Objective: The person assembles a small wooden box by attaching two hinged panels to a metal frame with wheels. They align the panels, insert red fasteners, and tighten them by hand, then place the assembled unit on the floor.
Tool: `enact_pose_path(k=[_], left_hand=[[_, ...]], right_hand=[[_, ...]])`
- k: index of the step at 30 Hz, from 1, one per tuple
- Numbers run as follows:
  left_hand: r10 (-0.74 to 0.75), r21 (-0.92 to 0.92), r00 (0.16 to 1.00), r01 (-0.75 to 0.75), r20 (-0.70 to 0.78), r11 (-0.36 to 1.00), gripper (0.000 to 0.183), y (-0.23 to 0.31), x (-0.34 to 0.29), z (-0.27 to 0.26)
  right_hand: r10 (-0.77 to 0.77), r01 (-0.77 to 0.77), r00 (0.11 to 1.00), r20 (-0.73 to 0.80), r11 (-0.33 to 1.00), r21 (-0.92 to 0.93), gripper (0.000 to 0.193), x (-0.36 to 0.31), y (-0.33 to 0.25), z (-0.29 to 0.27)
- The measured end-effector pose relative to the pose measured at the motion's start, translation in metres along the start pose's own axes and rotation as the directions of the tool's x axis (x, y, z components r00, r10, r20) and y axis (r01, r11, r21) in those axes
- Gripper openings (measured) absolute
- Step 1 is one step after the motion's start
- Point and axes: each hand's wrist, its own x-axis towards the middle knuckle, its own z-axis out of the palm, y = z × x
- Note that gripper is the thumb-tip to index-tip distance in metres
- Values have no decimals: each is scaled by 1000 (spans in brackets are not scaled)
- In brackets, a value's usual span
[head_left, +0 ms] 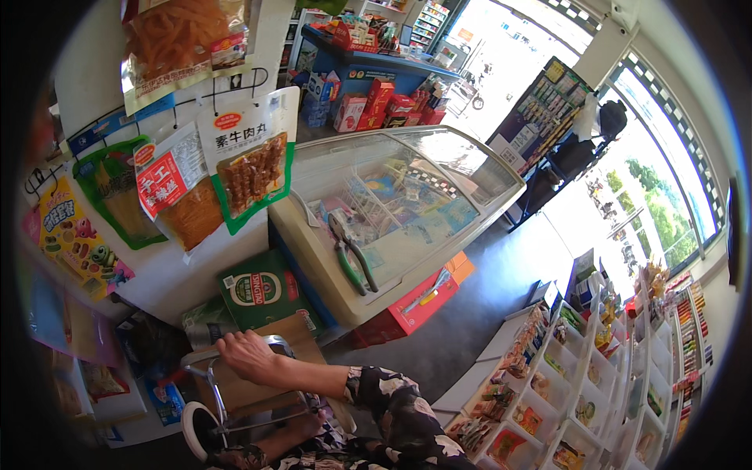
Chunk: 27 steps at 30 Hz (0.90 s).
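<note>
My right hand [249, 354] is curled over the top bar of a chrome tubular frame [216, 392] at the lower left. A white-rimmed wheel [200, 431] sits low on that frame's left side, so it looks like a small cart or wheeled chair. Lower down, in shadow, my left hand [307, 425] is beside the frame's lower tubes; its fingers are hard to make out. Brown cardboard [274, 364] shows behind the frame. Green-handled pliers [352, 254] lie on the near edge of the chest freezer [313, 254], away from both hands.
A red box [415, 305] with a yellow-and-blue-handled tool on it stands beside the freezer. A green carton [262, 290] is just beyond my right hand. Snack packets [251, 157] hang at the left. Bins of packaged goods [548, 392] line the right; a blue counter [360, 63] stands far back.
</note>
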Motion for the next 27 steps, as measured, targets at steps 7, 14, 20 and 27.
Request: enact_pose_path(k=[7, 14, 20, 27], left_hand=[[-76, -41, 989, 71, -130, 997, 28, 27, 2, -32], [-329, -188, 942, 336, 67, 923, 47, 54, -1, -62], [-238, -245, 943, 180, -232, 953, 26, 66, -4, -87], [-234, -382, 945, 134, -228, 915, 26, 51, 15, -116]], right_hand=[[-28, 39, 996, -82, 990, 133, 19, -2, 13, 1], [215, -195, 973, -80, 959, 207, 21, -27, 40, -22], [246, -183, 950, -194, 939, 292, 27, -29, 48, -48], [384, -323, 919, -91, 865, 384, 27, 5, 51, -82]])
